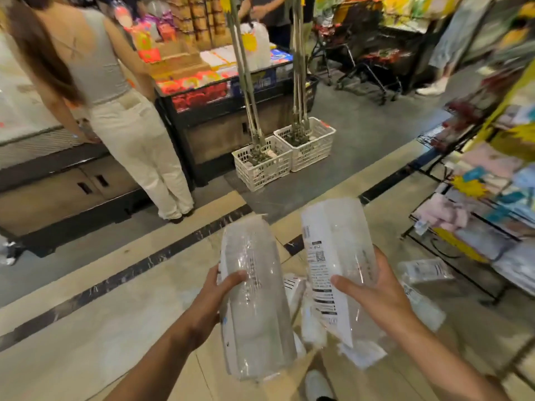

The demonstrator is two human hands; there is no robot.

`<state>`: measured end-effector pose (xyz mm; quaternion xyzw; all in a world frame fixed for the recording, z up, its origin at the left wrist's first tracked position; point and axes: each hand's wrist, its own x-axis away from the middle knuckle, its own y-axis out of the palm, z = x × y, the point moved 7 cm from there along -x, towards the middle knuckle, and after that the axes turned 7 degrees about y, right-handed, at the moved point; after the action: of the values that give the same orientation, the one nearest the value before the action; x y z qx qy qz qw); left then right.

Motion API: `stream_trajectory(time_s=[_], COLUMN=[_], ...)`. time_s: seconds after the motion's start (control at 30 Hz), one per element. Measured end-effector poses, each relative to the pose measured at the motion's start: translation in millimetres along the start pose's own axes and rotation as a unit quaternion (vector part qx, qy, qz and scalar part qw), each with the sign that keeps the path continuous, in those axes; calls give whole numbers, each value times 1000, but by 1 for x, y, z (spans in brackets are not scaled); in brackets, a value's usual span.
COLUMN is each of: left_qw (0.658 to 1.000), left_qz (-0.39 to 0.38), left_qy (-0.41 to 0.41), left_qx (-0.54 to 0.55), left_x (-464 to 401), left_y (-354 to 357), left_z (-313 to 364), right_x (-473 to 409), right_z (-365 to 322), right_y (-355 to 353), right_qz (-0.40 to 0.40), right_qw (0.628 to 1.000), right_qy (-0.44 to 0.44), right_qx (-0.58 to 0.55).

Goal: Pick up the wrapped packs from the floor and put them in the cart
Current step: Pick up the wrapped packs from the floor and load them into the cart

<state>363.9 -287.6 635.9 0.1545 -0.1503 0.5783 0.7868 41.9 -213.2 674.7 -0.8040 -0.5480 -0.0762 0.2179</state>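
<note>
While your left hand (214, 296) and right hand (373, 287) each clamp fingers round a film-wrapped pack, one (254, 299) left, one (333, 267) right, grip mid-body, since they look light, slippery and crushable.

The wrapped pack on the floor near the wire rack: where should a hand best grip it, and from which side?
Probably around the middle of the floor pack, coming from above. It lies flat and long, with both ends free, so fingers could wrap across its narrow width.
</note>
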Motion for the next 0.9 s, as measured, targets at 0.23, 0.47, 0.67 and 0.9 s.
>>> stream_trajectory(time_s=[0.23, 0.47, 0.67, 0.9], left_qw=[989, 962, 933, 901], left_qz=[-144, -260, -340, -414], left_qy=[20, 17, -15, -10], left_qx=[-27, -85, -116, -133], left_x=[-5, 7, 42, 105], left_y=[56, 170, 318, 499], left_z=[17, 11, -8, -48], right_x=[83, 168, 255, 349], right_z=[34, 82, 125, 204], right_y=[-35, -111, -210, -319], right_qz=[88, 218, 328, 426], right_qw=[994, 970, 935, 885], right_qy=[9, 41, 52, 50], right_qx=[-70, -99, -129, -179])
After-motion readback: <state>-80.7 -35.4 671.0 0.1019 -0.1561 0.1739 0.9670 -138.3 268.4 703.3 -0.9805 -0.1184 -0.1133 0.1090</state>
